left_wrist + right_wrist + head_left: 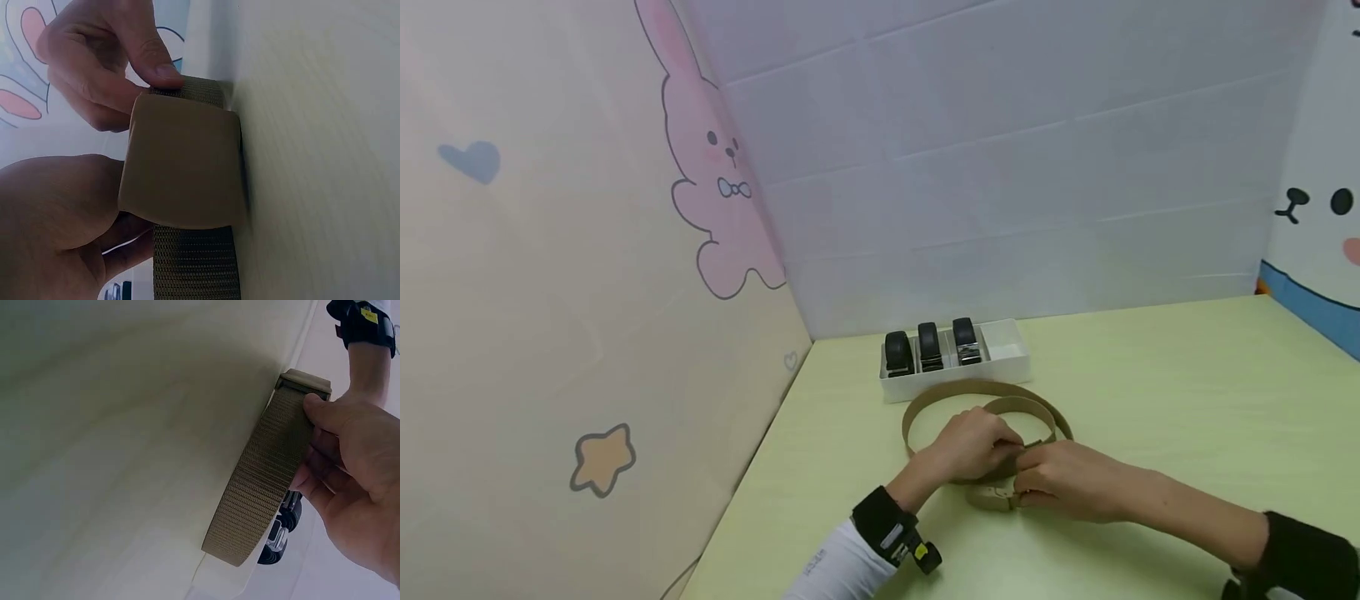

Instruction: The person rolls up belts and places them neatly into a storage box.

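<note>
A khaki webbing belt (973, 387) lies in loose coils on the table, standing on its edge. My left hand (972, 446) holds the near side of the coil with curled fingers, most of them hidden behind the strap. Beside it, my right hand (1067, 479) pinches the belt close to its buckle, thumb on the outer face. The flat tan buckle (181, 162) fills the middle of the left wrist view, near both hands. A stretch of webbing (256, 481) runs down from the right thumb in the right wrist view.
Behind the coil stands a white divided box (958, 371). Three rolled black belts (929, 343) with metal buckles sit in its compartments. The pale yellow-green table (1187, 400) meets a printed wall covering (550, 292) at the left and a white one at the back.
</note>
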A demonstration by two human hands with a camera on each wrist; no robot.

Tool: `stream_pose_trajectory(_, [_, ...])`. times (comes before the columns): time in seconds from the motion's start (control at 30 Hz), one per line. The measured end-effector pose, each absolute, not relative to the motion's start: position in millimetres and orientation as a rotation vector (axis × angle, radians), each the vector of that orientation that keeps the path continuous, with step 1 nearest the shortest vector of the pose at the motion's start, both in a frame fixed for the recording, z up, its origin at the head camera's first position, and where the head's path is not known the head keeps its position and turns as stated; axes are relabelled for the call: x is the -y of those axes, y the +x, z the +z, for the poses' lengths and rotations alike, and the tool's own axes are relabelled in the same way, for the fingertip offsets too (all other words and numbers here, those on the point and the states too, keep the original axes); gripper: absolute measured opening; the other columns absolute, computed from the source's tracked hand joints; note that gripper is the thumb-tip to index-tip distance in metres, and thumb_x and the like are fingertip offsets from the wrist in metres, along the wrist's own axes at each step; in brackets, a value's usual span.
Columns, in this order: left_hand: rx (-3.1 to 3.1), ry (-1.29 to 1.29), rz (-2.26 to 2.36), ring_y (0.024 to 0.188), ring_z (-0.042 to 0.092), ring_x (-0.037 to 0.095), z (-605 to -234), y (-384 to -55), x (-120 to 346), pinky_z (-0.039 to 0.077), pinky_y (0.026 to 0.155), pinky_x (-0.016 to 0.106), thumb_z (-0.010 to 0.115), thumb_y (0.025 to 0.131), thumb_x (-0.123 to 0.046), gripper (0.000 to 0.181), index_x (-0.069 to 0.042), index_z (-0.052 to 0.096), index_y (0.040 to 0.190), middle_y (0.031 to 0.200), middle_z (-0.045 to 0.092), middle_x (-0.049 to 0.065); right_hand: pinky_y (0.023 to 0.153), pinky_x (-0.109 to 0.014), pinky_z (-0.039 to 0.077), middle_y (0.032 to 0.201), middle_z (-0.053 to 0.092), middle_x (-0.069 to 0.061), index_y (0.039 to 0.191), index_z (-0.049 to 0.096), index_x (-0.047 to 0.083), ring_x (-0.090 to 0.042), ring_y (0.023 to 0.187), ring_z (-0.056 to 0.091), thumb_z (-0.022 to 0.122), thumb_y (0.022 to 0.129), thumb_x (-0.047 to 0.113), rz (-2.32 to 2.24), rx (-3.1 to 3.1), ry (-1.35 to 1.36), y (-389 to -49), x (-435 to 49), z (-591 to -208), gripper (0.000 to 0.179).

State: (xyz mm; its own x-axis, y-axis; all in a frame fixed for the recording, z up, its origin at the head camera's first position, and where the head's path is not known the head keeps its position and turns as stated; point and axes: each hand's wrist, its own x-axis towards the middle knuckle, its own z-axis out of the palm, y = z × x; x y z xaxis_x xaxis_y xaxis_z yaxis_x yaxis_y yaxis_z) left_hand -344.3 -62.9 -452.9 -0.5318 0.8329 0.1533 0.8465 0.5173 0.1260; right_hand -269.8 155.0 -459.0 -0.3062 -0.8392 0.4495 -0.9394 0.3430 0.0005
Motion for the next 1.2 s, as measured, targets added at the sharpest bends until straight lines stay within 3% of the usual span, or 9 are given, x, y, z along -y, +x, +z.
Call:
stream_pose_trajectory(0.17, [2.678,-1.476,-0.282,0.086,0.067,-0.011,-452,-342,63,0.046,0.073,0.007,0.076,0.11,-0.027,0.016,-0.027,0.092,0.115,0.105,0.087,-0.017,0.069,-0.012,0.048,0.089,0.071,0.015,0.096,0.08,0.022,0.012,0.082,0.054,0.084,0.102,0.012,0.577,2.376,1.563,-274,-162,-447,0.012])
stream_pose_trajectory(0.37, [2.635,-1.504,-0.258,0.08,0.064,-0.011,-454,-345,65,0.043,0.068,0.007,0.079,0.108,-0.025,0.014,-0.027,0.092,0.111,0.101,0.086,-0.016,0.067,-0.02,0.055,0.093,0.079,0.006,0.098,0.082,0.016,0.008,0.084,0.062,0.084,0.095,-0.006,0.713,2.371,1.493,-303,-188,-435,0.022])
stream_pose_trajectory(0.67, [2.627,-1.487,-0.274,0.082,0.068,-0.009,-456,-345,64,0.044,0.069,0.007,0.078,0.109,-0.028,0.015,-0.027,0.092,0.114,0.103,0.087,-0.016,0.075,-0.029,0.064,0.097,0.082,0.003,0.1,0.086,0.012,-0.01,0.089,0.076,0.089,0.094,0.001,0.722,2.443,1.469,-317,-181,-447,0.012])
stream_pose_trajectory(1.03, [2.575,-1.463,-0.265,0.078,0.067,-0.007,-447,-329,64,0.043,0.07,0.006,0.077,0.11,-0.024,0.014,-0.023,0.091,0.113,0.098,0.086,-0.011,0.069,-0.022,0.056,0.084,0.077,0.009,0.093,0.086,0.014,0.0,0.079,0.067,0.085,0.093,-0.005,0.592,2.43,1.402,-316,-175,-457,0.019])
stream_pose_trajectory(1.2, [2.501,-1.586,-0.311,0.065,0.048,-0.01,-439,-304,56,0.035,0.065,0.004,0.077,0.109,-0.025,0.021,-0.019,0.086,0.092,0.077,0.073,-0.012,0.067,-0.02,0.051,0.079,0.073,0.012,0.087,0.084,0.02,0.006,0.075,0.059,0.084,0.094,-0.005,0.586,2.454,1.405,-315,-176,-454,0.026])
